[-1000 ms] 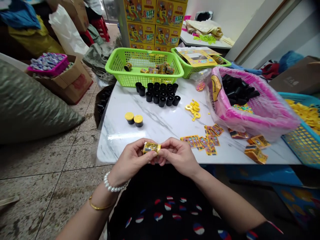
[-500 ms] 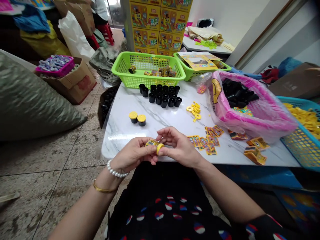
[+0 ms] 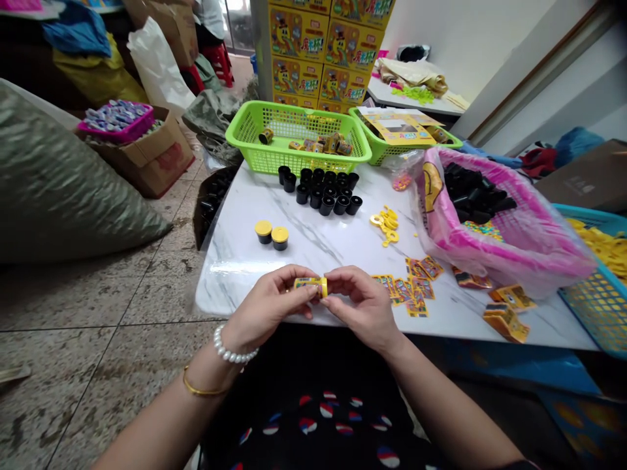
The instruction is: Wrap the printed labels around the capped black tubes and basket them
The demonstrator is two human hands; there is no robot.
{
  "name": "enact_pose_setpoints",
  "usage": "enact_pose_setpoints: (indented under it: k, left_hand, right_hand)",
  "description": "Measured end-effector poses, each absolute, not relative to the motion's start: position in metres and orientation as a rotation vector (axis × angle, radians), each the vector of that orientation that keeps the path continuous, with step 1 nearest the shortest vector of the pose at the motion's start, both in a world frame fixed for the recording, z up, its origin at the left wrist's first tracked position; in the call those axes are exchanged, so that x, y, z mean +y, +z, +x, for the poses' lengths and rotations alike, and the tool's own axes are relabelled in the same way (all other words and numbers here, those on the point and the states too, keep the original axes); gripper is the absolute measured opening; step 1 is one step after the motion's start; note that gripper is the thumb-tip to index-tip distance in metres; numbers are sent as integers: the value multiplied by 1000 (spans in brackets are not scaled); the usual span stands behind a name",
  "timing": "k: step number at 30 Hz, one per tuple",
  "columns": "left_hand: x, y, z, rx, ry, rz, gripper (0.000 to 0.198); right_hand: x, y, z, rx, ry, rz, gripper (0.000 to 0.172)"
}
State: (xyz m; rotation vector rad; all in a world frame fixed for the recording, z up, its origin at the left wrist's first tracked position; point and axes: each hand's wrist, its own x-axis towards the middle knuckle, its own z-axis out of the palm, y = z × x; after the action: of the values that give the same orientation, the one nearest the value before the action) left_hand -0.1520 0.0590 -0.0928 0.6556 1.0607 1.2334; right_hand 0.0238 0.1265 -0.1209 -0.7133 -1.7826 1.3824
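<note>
Near the table's front edge, my left hand (image 3: 267, 301) is wrapped round a small cup (image 3: 304, 283) with a yellow printed label, which lies on its side in the grip. The cup's yellow lid (image 3: 324, 287) faces right. At that lid end, my right hand (image 3: 366, 305) has its fingertips and thumb bent onto the rim. Two black cups with yellow lids (image 3: 272, 233) stand upright beyond my left hand. Farther back are rows of black cups (image 3: 327, 205) without yellow lids. Printed label pieces (image 3: 416, 287) lie spread to the right of my right hand, below loose yellow lids (image 3: 386, 225).
A green basket (image 3: 308, 161) with labelled cups stands at the back, another green basket (image 3: 379, 155) beside it. To the right are a plastic-lined pink basket (image 3: 519, 258) of black parts and a blue basket (image 3: 588, 310) of yellow pieces. A large sack (image 3: 73, 189) sits at the left.
The held cup has turned from slanting down to nearly level, its lid now facing right. My right hand's fingers have closed in on the lid end. The view has shifted slightly.
</note>
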Motion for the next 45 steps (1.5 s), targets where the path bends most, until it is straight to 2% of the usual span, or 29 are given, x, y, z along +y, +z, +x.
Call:
enact_pose_setpoints:
  k: [4,9,14,19,23,26,29,34,41,45]
  left_hand:
    - [57,-96,-149,1142,1297,747,29]
    - [56,-97,-146,1174,1318,822,25]
    - [55,-102,-143,1223,1420,1058,17]
    - [55,-104,-142,1271,1457,1305,23]
    - [57,-98,-145,1302,1309,1050,34]
    - [59,-95,-147,1345,1200,867,24]
    - [60,-96,-151,1283,1140,832,23]
    - [57,-97,-152,1342,1213,917,20]
    - [56,-100,-147,1432,1273,954,22]
    - [55,-97,-143,1505,1214,904,25]
  right_hand:
    - [126,-121,24,-1665,1644,-860,27]
    - [129,-117,23,-1626,1668,-777,29]
    - [131,-113,23,-1534,1824,-885,27]
    - [136,-108,21,-1459,1945,-939,24]
    - [135,-112,22,-1447,1899,-799,26]
    - [132,-116,23,-1612,1676,-735,24]
    - [129,-117,23,-1722,1454,-716,26]
    - [129,-112,20,-1682,1568,-876,23]
    - [135,-111,23,-1633,1653,-751,22]
    - [136,-116,26,-1649,1585,-741,20]
